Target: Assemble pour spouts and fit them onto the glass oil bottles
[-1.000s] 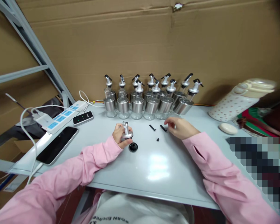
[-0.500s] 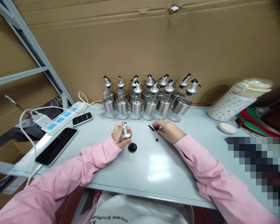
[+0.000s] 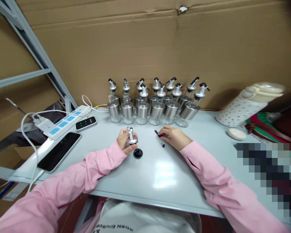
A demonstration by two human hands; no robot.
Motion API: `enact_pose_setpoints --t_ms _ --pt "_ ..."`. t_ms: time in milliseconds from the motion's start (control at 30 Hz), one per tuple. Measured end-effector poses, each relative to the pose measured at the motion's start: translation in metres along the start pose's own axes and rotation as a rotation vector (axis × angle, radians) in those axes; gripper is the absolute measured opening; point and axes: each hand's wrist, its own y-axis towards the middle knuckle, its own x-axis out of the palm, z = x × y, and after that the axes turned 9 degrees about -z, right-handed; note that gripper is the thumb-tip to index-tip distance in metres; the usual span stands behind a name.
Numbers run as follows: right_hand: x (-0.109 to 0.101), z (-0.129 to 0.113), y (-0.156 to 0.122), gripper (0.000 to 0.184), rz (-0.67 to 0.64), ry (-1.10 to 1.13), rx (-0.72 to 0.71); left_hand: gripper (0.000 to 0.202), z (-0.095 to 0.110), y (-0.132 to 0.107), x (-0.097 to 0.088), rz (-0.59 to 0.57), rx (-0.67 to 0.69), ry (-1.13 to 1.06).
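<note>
My left hand [image 3: 124, 141] is closed around a silver pourer cap [image 3: 131, 138] and holds it upright just above the table. A round black stopper [image 3: 137, 153] lies on the table right beside it. My right hand [image 3: 172, 137] rests on the table with its fingertips pinched on a small black lever piece [image 3: 157, 133]. A tiny black plug [image 3: 163, 145] lies just below those fingers.
Several glass bottles with steel collars and pourer tops [image 3: 155, 106] stand in rows at the back against cardboard. A power strip [image 3: 63, 121], a small black device [image 3: 86, 123] and a phone [image 3: 59, 150] lie at left. A dotted thermos [image 3: 247, 105] and a white oval object [image 3: 236, 134] sit at right.
My right hand slid left across the table from the right black piece to the left black lever piece and closed its fingertips on it. My left hand kept still with the cap.
</note>
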Motion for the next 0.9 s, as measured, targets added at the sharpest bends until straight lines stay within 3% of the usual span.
enact_pose_setpoints --t_ms 267,667,767,900 --pt "0.0015 -0.0028 -0.0012 0.009 -0.004 0.027 0.015 0.054 0.0015 0.0005 0.0003 0.009 -0.014 -0.014" --pt "-0.0027 -0.0106 -0.0020 0.041 -0.018 0.111 0.010 0.055 0.0002 -0.0002 -0.0003 -0.010 -0.016 -0.021" --pt "-0.0052 -0.0106 -0.0026 0.037 0.007 0.084 0.023 0.054 -0.0005 -0.0004 0.0000 0.002 -0.002 -0.024" --pt "-0.0044 -0.0092 -0.0012 0.018 0.005 0.007 0.016 0.055 0.0003 -0.0005 -0.0001 -0.011 -0.026 -0.036"
